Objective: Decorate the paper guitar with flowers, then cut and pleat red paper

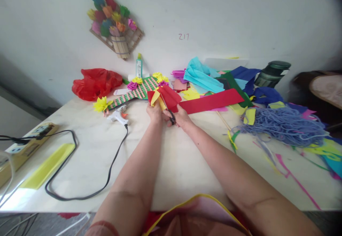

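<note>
My left hand (154, 112) pinches a folded piece of red and yellow paper (163, 97) above the white table (171, 164). My right hand (181, 117) grips black-handled scissors (170, 114), whose blades reach up into the paper. Both hands sit close together near the table's middle, just in front of a long red paper strip (213, 101).
A white glue gun (117, 115) lies left of the hands, its black cord looping to a power strip (29, 138). A woven paper craft with flowers (136, 90), a glue bottle (139, 66) and a red bag (94, 82) sit behind. Coloured paper sheets and blue yarn (283, 125) crowd the right.
</note>
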A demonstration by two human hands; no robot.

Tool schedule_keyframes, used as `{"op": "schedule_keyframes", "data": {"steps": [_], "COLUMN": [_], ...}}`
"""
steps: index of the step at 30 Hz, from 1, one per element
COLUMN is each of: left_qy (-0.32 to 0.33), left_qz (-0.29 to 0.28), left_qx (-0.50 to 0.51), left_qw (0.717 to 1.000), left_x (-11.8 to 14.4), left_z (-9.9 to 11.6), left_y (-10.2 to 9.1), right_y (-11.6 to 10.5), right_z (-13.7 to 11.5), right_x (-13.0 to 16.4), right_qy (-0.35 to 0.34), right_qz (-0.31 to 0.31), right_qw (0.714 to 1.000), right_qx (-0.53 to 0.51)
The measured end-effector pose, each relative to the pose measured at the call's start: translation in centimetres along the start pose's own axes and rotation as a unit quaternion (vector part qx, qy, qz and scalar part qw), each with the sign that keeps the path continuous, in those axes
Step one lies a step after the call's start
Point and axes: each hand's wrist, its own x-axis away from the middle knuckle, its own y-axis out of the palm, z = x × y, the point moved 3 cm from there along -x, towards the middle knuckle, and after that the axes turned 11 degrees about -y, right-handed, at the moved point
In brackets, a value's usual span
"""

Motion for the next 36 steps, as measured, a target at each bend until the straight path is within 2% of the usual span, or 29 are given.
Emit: {"op": "schedule_keyframes", "data": {"steps": [10, 16, 21, 26, 31, 36], "left_qy": [-0.019, -0.028, -0.028, -0.024, -0.018, -0.035], "left_qz": [0.003, 0.003, 0.006, -0.014, -0.022, -0.025], "left_qx": [-0.003, 0.005, 0.001, 0.033, 0.032, 0.032], "left_qw": [1.000, 1.000, 1.000, 0.999, 0.999, 0.999], "left_x": [0.43, 0.47, 0.21, 0.38, 0.47, 0.45], "left_z": [0.40, 0.61, 0.36, 0.40, 0.48, 0.35], "left_y": [0.01, 0.07, 0.02, 0.14, 0.15, 0.33], "right_y": [-0.26, -0.19, -0.38, -0.40, -0.30, -0.40], "right_z": [0.49, 0.20, 0.40, 0.25, 0.51, 0.55], "right_x": [-0.02, 0.32, 0.31, 0.35, 0.08, -0.34], "right_qy": [-0.035, -0.133, -0.139, -0.166, -0.133, -0.086], "right_qz": [0.038, 0.021, 0.037, 0.009, -0.031, -0.022], "right_qw": [0.998, 0.988, 0.984, 0.980, 0.985, 0.992], "right_qx": [0.042, 0.078, 0.102, 0.114, 0.103, 0.095]}}
